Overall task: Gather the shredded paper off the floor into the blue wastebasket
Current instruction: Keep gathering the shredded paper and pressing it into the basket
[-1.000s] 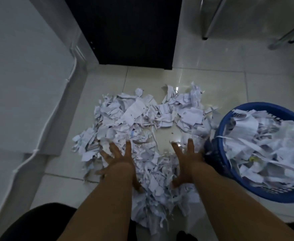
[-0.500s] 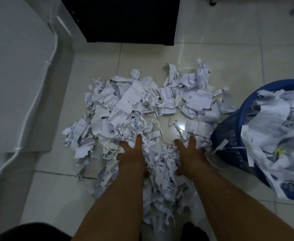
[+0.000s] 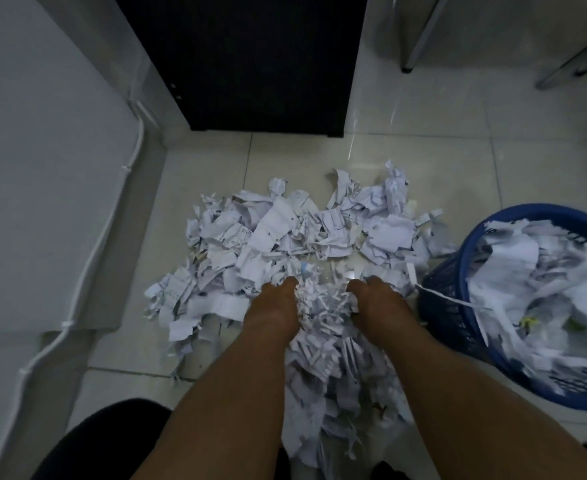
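Note:
A wide heap of white shredded paper (image 3: 285,237) covers the pale floor tiles in front of me. My left hand (image 3: 274,303) and my right hand (image 3: 377,299) press in from both sides on a bunch of shreds (image 3: 323,303) at the near side of the heap, fingers curled into it. More shreds trail back between my forearms. The blue wastebasket (image 3: 448,306) stands at the right, just beside my right hand, heaped high with paper that spills over its rim.
A black cabinet (image 3: 250,64) stands behind the heap. A grey wall with a white cable (image 3: 112,216) runs along the left. Metal furniture legs (image 3: 420,39) stand at the back right. My dark-clothed knee (image 3: 94,441) is at the bottom left.
My hands went from spread flat and apart on the pile to drawn together, fingers curled, squeezing a bunch of shreds between them.

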